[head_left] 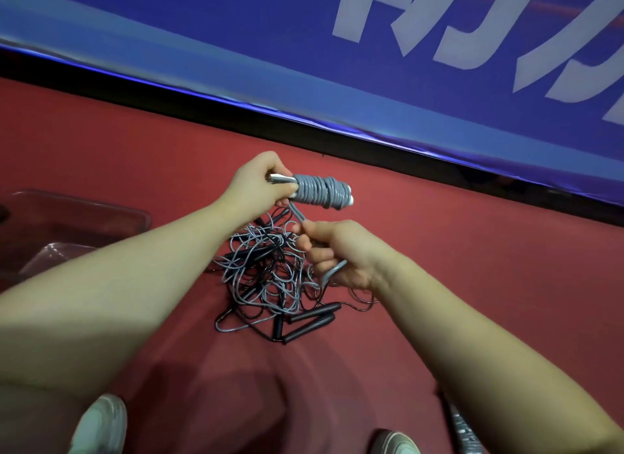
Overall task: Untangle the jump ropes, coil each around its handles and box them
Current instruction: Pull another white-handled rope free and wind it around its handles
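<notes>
**Last turns of the grey rope**

My left hand (260, 183) is wrapped round one end of the two handles (279, 178), which I hold side by side above the floor (472, 268). The grey rope (320, 192) is wound round them in tight, close turns along most of their length. Only the pale tips poke out at each end.

My right hand (341, 251) is closed on the loose tail (334, 270) of that rope. The tail runs up from my fist to the underside of the coil, and a short bent piece sticks out below my palm.

I judge this cord to be light, smooth and a bit springy. It bends easily but will want to unwind if I let it go slack. So the tail should stay taut, gripped close to the coil, and the end tucked under a turn. The handles are the stiff part, and my thumb is best placed pressing the nearest turn against them. The bundle should weigh very little.

Below my hands, on the floor, lies the tangle (266, 278) of thin grey and black cords. Several black handles (310, 318) sit at its near edge. I would lift those ropes by the handles, because pulling on a loop would likely tighten the knots.

The clear box (84, 217) sits to my left, apart from the heap, and I cannot tell what is in it.
</notes>
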Demonstrator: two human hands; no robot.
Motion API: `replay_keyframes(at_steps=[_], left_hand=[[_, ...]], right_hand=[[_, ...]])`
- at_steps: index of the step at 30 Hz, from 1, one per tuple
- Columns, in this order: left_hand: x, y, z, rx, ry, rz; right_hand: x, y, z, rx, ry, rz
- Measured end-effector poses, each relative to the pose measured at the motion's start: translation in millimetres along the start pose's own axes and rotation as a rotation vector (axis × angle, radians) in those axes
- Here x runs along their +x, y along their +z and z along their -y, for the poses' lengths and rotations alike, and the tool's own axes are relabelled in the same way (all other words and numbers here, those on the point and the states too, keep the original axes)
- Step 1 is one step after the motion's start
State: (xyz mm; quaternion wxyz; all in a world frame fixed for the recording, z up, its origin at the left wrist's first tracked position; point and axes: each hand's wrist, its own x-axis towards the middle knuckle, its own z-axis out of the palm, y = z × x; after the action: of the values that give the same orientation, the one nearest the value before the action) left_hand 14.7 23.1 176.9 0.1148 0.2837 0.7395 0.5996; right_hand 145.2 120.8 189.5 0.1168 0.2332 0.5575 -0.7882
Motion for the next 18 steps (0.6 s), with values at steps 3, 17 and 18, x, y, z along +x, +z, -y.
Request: replay_keyframes(at_steps=[3, 17, 18], left_hand=[[-1, 1, -5, 0.349, 0.224, 0.081], [-21, 12, -28, 0.164, 0.344, 0.537], [-21, 12, -32, 0.120, 0.335, 0.570]], right_hand=[[-17, -7, 19, 0.023, 0.088, 0.068], [-47, -75, 58, 0.197, 0.212, 0.268], [-47, -79, 57, 0.196, 0.216, 0.275]])
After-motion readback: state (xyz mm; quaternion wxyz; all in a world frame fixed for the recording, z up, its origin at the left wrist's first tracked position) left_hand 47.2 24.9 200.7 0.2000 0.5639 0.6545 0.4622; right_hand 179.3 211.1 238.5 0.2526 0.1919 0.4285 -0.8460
